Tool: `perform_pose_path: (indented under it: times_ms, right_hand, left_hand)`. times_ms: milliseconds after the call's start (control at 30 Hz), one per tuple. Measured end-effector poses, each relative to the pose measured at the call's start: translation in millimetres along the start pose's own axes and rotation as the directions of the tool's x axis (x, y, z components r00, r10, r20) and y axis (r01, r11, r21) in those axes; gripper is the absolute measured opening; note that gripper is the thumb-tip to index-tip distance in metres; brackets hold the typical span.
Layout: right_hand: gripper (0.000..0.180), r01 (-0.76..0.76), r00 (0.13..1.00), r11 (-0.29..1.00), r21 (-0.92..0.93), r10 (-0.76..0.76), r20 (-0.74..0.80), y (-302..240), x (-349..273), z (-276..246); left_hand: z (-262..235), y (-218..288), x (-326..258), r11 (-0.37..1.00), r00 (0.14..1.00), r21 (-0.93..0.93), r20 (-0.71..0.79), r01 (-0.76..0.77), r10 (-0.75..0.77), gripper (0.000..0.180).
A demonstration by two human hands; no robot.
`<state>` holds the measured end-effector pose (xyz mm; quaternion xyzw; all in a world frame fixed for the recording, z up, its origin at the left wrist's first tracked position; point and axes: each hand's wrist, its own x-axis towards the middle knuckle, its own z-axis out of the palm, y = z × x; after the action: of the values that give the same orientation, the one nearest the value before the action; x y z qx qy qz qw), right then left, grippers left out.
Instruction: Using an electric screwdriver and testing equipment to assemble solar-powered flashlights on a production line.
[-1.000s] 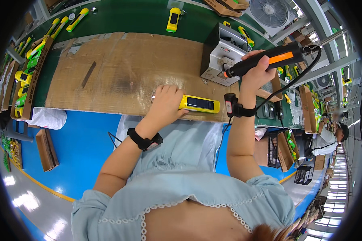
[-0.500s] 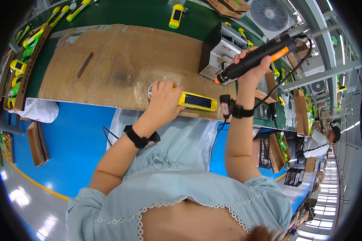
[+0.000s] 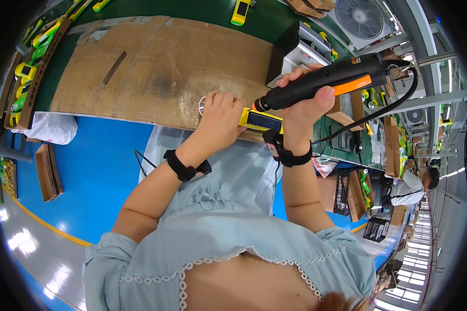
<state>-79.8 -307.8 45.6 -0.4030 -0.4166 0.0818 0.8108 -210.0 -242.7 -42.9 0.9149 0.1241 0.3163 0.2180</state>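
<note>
My left hand (image 3: 220, 116) presses down on a yellow flashlight-like device with a dark panel (image 3: 260, 120) lying at the near edge of a brown cardboard sheet (image 3: 155, 62). My right hand (image 3: 308, 101) grips a black and orange electric screwdriver (image 3: 329, 80), held slanted. Its tip points down to the left and meets the yellow device beside my left fingers. A black cable (image 3: 394, 98) runs from the tool's back end. Both wrists wear black bands.
A black and white box-shaped unit (image 3: 301, 49) stands behind my right hand. More yellow and green devices fill a tray (image 3: 28, 78) at the left, and one lies on the green belt (image 3: 241, 11). Cardboard boxes (image 3: 49, 171) sit on the blue floor. Another person (image 3: 410, 186) stands at right.
My right hand has brought the screwdriver down and leftward until its tip meets the yellow device. My left hand has stayed on the device.
</note>
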Motion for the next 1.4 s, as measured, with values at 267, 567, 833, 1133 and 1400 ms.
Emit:
perform_pose_path:
  times_ms: [267,567,833,1133,1400]
  right_hand:
    - [0.059,0.023,1.0,0.999,-0.025,-0.023,-0.004,-1.5,3.2,4.3]
    - [0.063,-0.072,0.997,0.997,-0.008,0.073,0.019,15.4,-2.3,2.8]
    - [0.069,-0.191,0.966,0.981,-0.024,0.192,0.171,21.8,12.4,4.3]
    - [0.068,-0.288,0.954,0.946,0.15,0.271,0.125,6.0,2.7,-4.7]
    - [0.082,-0.035,0.999,0.999,0.03,0.036,-0.041,-80.1,38.8,-52.5]
  left_hand:
    - [-1.4,-1.9,1.4,1.0,1.0,0.012,-0.01,-0.002,0.002,0.052]
    - [-1.0,-5.1,4.9,1.0,0.999,-0.022,0.036,0.015,-0.014,0.052]
    - [-5.4,-11.6,16.5,0.999,0.989,-0.028,0.141,-0.042,0.046,0.057]
    - [-17.4,-1.8,11.6,0.994,0.96,0.11,0.282,-0.028,-0.004,0.055]
    - [-39.8,0.4,23.2,0.905,0.929,0.382,0.229,0.189,-0.291,0.056]
